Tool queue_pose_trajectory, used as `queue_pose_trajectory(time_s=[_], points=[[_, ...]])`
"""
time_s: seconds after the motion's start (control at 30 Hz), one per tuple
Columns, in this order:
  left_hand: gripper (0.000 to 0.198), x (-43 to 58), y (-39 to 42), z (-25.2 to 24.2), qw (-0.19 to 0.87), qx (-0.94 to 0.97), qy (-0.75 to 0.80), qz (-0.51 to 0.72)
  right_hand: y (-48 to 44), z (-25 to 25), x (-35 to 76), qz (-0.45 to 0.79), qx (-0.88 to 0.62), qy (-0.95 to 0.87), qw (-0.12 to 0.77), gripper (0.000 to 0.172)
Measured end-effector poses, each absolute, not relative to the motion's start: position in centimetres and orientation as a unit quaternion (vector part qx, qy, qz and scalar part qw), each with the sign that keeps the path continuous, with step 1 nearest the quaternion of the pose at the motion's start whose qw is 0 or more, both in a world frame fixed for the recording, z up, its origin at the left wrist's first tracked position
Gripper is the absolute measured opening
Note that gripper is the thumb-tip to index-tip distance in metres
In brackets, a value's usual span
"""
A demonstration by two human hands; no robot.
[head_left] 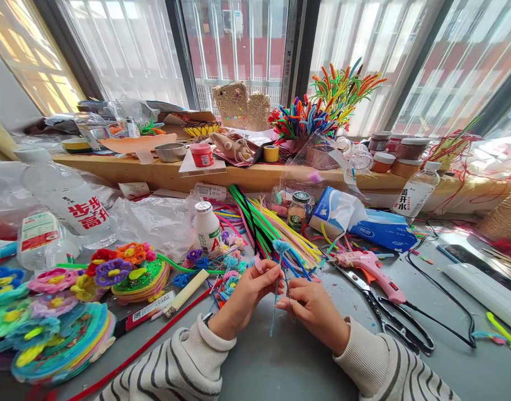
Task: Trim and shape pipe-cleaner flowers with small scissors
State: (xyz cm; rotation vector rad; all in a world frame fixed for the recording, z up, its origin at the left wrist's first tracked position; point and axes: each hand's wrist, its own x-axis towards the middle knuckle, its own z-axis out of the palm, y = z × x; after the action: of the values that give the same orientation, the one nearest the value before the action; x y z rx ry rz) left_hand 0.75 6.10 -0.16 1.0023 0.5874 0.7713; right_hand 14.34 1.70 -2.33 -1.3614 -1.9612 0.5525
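My left hand (250, 289) and my right hand (311, 305) meet over the grey table (280, 367), both pinched on a light blue pipe cleaner (279, 262). Its curled fuzzy top stands above my fingers and its thin tail hangs down between my wrists. Just behind my hands lies a bundle of coloured pipe cleaners (276, 228). Striped sleeves cover both forearms.
Finished pipe-cleaner flower discs (50, 328) pile up at the left. A pink glue gun (372, 270) and black scissors (389, 317) lie to the right, with a black cord. A small white bottle (208, 228), water bottles, a tissue pack (364, 223) and a cluttered wooden shelf (238, 175) stand behind.
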Motion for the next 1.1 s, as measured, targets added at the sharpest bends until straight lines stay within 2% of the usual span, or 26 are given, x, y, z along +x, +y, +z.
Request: queue_pose_trajectory(time_s=[0.4,0.9,1.1], points=[[0.019,0.76,5.96,0.26,0.756,0.474,0.277,0.356,1.36,-2.32,14.25,0.183,-0.542,-0.757,0.315,0.049],[0.019,0.91,6.08,0.02,0.742,0.480,0.316,0.344,1.75,-2.22,14.71,0.199,-0.535,-0.748,0.339,0.051],[0.017,0.83,6.30,-0.17,0.749,0.456,0.318,0.360,1.75,-2.62,14.76,0.207,-0.544,-0.751,0.312,0.049]])
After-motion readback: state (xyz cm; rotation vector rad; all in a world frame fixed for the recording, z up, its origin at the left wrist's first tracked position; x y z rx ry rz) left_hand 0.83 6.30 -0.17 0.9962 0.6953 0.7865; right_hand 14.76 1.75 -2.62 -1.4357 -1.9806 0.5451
